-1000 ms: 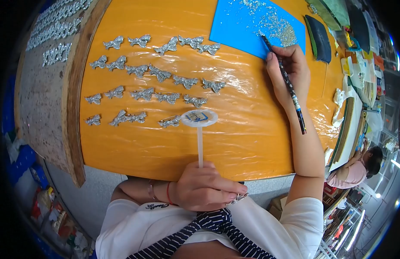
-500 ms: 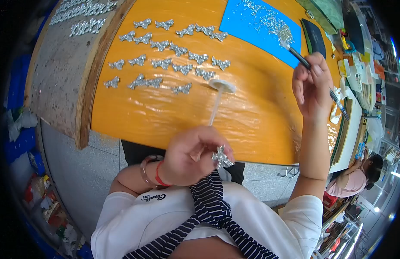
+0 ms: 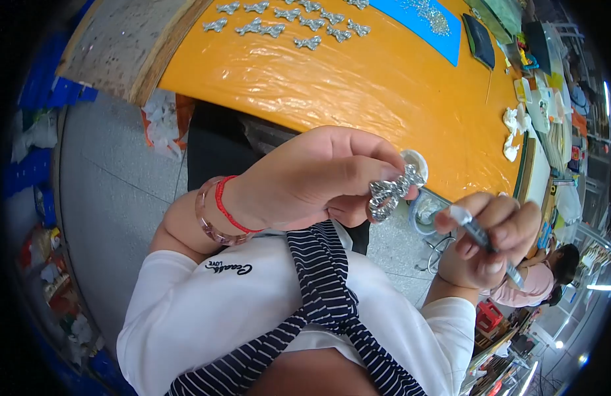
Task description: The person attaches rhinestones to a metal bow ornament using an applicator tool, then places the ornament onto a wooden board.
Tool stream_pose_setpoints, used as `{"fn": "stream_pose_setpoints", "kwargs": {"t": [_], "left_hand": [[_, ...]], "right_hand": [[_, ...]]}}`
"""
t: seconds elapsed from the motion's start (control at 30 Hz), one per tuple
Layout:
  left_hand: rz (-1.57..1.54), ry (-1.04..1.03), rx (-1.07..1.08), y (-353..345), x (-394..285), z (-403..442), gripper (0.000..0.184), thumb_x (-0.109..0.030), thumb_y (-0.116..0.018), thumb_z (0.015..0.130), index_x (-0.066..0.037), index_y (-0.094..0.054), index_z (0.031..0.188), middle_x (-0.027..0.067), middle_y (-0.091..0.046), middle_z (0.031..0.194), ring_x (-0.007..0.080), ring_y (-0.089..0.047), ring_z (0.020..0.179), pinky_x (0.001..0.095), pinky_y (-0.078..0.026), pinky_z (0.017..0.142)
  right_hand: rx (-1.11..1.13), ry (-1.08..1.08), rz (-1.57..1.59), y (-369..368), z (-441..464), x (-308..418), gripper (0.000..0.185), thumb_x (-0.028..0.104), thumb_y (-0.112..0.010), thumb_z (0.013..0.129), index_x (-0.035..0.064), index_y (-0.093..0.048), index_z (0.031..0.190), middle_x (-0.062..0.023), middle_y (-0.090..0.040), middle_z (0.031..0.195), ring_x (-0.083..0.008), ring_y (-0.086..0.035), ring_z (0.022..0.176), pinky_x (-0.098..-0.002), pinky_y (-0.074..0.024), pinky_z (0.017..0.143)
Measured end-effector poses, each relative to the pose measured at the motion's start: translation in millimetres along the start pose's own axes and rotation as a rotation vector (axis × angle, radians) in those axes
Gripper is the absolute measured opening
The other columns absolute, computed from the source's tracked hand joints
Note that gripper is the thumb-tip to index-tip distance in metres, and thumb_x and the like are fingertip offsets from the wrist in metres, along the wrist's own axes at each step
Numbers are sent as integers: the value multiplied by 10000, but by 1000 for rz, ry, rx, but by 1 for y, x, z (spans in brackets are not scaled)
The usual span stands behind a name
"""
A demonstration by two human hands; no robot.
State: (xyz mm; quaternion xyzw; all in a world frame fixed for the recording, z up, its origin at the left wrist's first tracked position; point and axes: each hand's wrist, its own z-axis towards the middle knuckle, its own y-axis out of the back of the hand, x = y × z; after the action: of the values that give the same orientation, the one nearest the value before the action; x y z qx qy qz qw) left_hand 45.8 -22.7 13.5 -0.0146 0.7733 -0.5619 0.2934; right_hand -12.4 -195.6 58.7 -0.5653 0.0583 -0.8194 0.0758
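Between the thumb and fingers of my left hand (image 3: pixel 332 178) is a silver, shiny bow-shaped ornament (image 3: pixel 388 195), held up in front of my chest. My right hand (image 3: pixel 497 237) is closed round a dark pen-like tool (image 3: pixel 477 232) with a pale tip. That tip points toward the ornament but stays apart from it; the tool is slightly blurred. Just behind the ornament shows a white round disc (image 3: pixel 416 164), partly covered. Similar silver bows (image 3: pixel 308 43) lie in rows on the orange table (image 3: pixel 272 92).
A blue sheet (image 3: pixel 444 49) at the table's far side carries a pile of small glittering stones (image 3: pixel 439 25). Beside it lies a dark tray (image 3: pixel 478 41). A speckled board (image 3: pixel 121 49) with a wooden edge stands at left. Another person (image 3: pixel 533 280) sits at right.
My right hand has come down from the stones on the blue sheet, bringing the tool close to the ornament. My left hand has risen and moved right with the ornament. The view has shifted.
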Motion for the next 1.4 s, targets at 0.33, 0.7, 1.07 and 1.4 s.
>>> {"fn": "stream_pose_setpoints", "kwargs": {"t": [0.33,0.7,1.07,1.4], "left_hand": [[96,-24,-7,-12,17,-17,114,-55,-438,737,12,-484,818,71,-549,754,78,-513,615,162,-396,524],[-16,54,27,-10,19,-20,124,-42,-435,713,24,-490,804,94,-547,704,101,-501,561,205,-401,502],[101,31,19,-10,19,-23,117,-69,-480,696,22,-499,767,67,-539,688,80,-495,574,186,-389,506],[143,-4,33,-12,21,-23,101,-68,-490,670,12,-495,732,39,-534,687,66,-495,625,165,-383,573]], "right_hand": [[194,0,-17,-8,-31,15,165,16,-567,709,6,-416,775,-99,-458,621,-370,-551,757,-472,-467,663],[215,71,-66,-7,-30,16,165,-10,-572,693,18,-423,758,-84,-442,613,-372,-549,774,-421,-488,648],[300,104,-161,-7,-27,17,217,-75,-592,623,0,-426,741,-91,-449,590,-413,-535,784,-444,-485,653],[383,26,4,3,-25,18,253,-90,-603,621,-8,-420,776,-99,-437,639,-436,-509,827,-510,-436,715]]}}
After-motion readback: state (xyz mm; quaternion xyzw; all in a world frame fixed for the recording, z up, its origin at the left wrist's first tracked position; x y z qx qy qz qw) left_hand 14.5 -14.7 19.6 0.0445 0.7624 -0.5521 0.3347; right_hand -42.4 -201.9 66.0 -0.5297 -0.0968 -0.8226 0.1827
